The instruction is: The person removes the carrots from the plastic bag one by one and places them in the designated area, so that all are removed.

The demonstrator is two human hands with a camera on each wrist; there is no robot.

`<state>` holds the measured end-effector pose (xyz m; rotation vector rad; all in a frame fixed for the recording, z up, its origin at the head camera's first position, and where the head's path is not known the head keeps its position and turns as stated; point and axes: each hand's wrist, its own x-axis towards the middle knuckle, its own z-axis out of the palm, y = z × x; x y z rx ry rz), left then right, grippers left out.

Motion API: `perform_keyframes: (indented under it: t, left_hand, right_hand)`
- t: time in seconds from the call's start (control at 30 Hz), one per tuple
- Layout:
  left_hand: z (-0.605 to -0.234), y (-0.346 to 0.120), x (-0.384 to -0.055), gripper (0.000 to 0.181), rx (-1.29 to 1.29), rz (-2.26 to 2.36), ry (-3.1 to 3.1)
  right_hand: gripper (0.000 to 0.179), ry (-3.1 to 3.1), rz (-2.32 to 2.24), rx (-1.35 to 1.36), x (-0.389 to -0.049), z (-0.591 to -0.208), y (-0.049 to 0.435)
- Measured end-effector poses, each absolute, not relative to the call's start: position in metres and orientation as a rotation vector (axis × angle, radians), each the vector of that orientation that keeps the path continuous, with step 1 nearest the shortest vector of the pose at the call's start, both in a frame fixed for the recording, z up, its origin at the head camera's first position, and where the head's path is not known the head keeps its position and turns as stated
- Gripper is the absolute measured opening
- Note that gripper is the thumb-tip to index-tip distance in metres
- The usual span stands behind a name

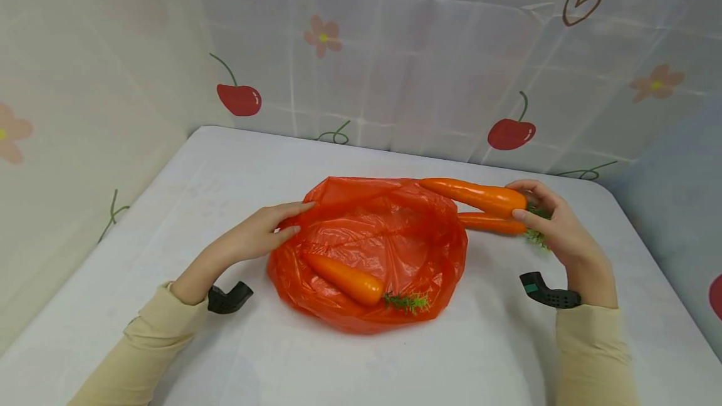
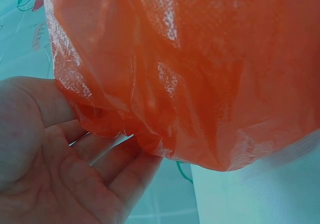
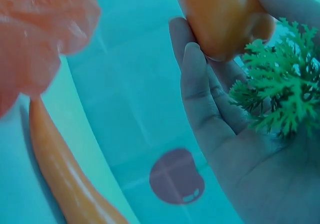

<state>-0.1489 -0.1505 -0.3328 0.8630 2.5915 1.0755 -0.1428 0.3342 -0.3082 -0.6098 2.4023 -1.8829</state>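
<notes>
Probably you're partway through loading carrots into the bag, with one in and two outside it. Nearest you, low in the middle of the frame, the first carrot (image 1: 344, 279) lies in the red bag (image 1: 451, 274), leafy end toward the lower right. The bag sits mid-frame on the white table (image 1: 479, 343), its mouth spread wide.

Left of centre, your left hand (image 1: 256, 230) holds the bag's rim: thumb and fingers hook over it, a gap showing between their tips. Right of centre, the second carrot (image 1: 489, 223) lies on the table, tip at the bag's right edge. Just beyond it, your right hand (image 1: 555, 227) grips the third carrot (image 1: 474, 194) by its thick end, thumb on one side and fingers on the other, parted only by the carrot's width. Its tip meets the bag's rim at upper right.

Your next move seems to call for bringing that carrot leftward over the rim while the left hand keeps the mouth wide. Farthest off, the printed curtain (image 1: 395, 49) fills the top of the frame.
</notes>
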Motion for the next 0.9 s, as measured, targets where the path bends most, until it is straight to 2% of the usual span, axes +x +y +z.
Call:
perform_keyframes:
  t: [0.47,0.67,0.9]
  left_hand:
    - [-0.333,-0.149,-0.148,0.049,0.848,1.07,2.587]
    - [-0.334,-0.149,-0.149,0.049,0.855,1.072,2.588]
    - [-0.335,-0.148,-0.15,0.049,0.847,1.073,2.583]
  right_hand:
    - [0.036,2.131,-2.073,-0.53,-0.134,-0.341,0.408]
    - [0.036,2.238,-1.908,-0.439,-0.127,-0.35,0.432]
    - [0.03,2.483,-1.512,-0.305,-0.121,-0.356,0.44]
